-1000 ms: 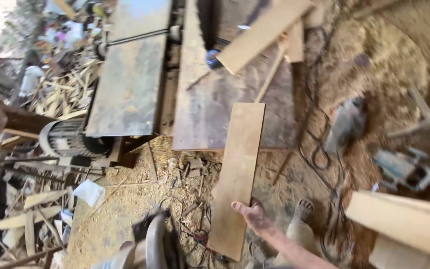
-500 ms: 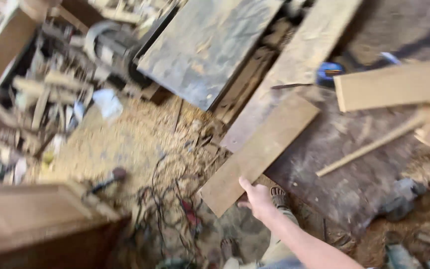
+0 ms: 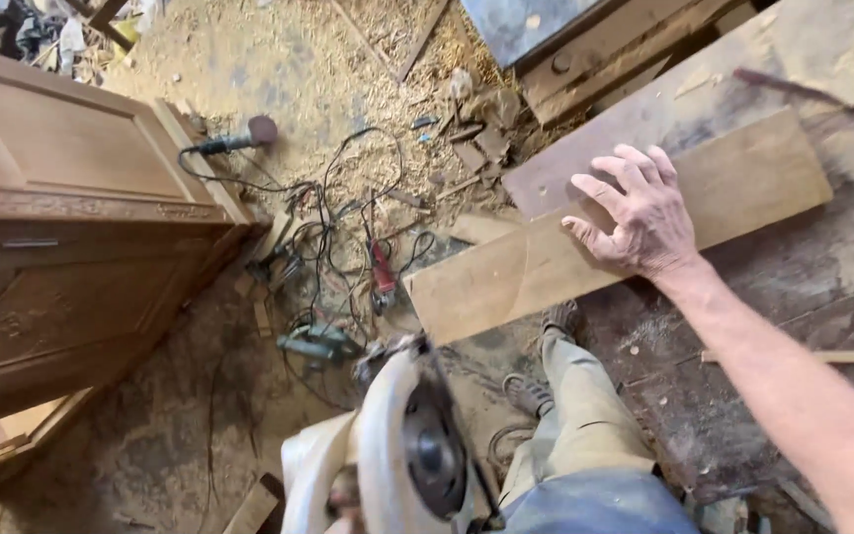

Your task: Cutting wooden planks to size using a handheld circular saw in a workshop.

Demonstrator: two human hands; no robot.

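We note the right hand (image 3: pixel 644 213) lying flat on the plank (image 3: pixel 625 232), fingers spread, palm pressing down, nothing gripped. The plank rests across the dusty worktop (image 3: pixel 793 277), its near end jutting past the edge over the floor (image 3: pixel 150 435). The left hand (image 3: pixel 343 499) shows only as a blur at the bottom edge, beside the circular saw (image 3: pixel 412 445); it appears to carry the saw, though we cannot tell how its fingers close. Our judgement: to steady the plank well, keep the palm weight over the part the worktop supports, fingers well apart from any cut line, and the overhanging end free. Cables (image 3: pixel 333 227) and small power tools (image 3: pixel 318 346) lie tangled in sawdust by the feet (image 3: pixel 536 381); footing wants care. A carved cabinet (image 3: pixel 71 227) stands to the left.
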